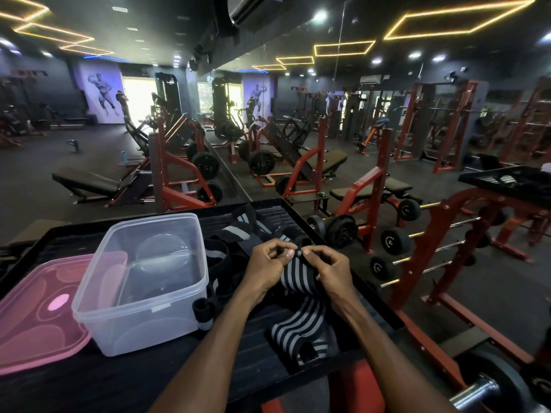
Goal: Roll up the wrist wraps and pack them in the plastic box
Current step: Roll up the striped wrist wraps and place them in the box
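Both hands meet just right of the frame's middle, over a black counter [119,380]. The left hand [268,269] and the right hand [325,269] each have fingers curled, pinching the far end of a black-and-grey striped wrist wrap [293,281] between thumb and fingertips, the two hands nearly touching. The rest of that wrap trails toward the lower edge of the frame in loose folds on the counter.

Left of the hands stands a clear plastic box [143,281], open and with nothing inside. A pink lid [38,311] lies flat at the far left, partly tucked under the box. A small rolled wrap [203,314] stands touching the box's lower right corner. More loose wraps [238,231] lie tangled behind the hands, toward the counter's far edge.

Right of the counter, a red rack [432,242] carries dumbbells.
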A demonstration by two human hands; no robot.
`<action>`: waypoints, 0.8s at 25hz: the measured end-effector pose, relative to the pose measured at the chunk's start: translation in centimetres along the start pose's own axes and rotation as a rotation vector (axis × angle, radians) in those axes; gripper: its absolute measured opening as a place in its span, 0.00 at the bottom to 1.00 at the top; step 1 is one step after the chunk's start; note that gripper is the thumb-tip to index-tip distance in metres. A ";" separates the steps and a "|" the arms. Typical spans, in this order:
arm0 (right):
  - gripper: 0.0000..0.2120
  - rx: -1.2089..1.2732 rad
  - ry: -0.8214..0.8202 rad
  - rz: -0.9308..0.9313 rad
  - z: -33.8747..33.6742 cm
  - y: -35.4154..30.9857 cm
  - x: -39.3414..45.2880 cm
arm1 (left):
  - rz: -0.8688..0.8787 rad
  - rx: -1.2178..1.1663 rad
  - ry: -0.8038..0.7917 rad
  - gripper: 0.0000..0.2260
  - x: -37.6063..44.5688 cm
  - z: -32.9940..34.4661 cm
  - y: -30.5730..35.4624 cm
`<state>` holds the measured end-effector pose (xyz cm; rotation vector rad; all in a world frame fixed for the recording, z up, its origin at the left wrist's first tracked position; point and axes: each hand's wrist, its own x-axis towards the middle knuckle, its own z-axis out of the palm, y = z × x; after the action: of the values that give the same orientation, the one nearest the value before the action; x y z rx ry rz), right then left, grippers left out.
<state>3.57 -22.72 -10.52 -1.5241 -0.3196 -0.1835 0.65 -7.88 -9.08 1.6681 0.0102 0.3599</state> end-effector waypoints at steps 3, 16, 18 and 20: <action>0.04 -0.073 -0.043 0.018 -0.1 -0.1 0.3 | 0.011 -0.001 -0.011 0.08 0.0 0.0 0.2; 0.04 -0.079 -0.083 0.087 -1.0 -2.6 0.9 | 0.042 -0.167 -0.021 0.10 -0.2 0.3 0.6; 0.05 -0.097 -0.071 0.016 -1.1 -2.8 0.8 | 0.004 -0.208 -0.035 0.07 -0.2 0.5 0.6; 0.07 -0.109 -0.072 -0.023 -1.2 -3.3 0.6 | -0.046 -0.200 -0.032 0.03 0.0 0.5 0.4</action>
<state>3.20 -24.04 -7.25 -1.6381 -0.3905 -0.1667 0.65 -8.41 -8.75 1.4732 -0.0114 0.2894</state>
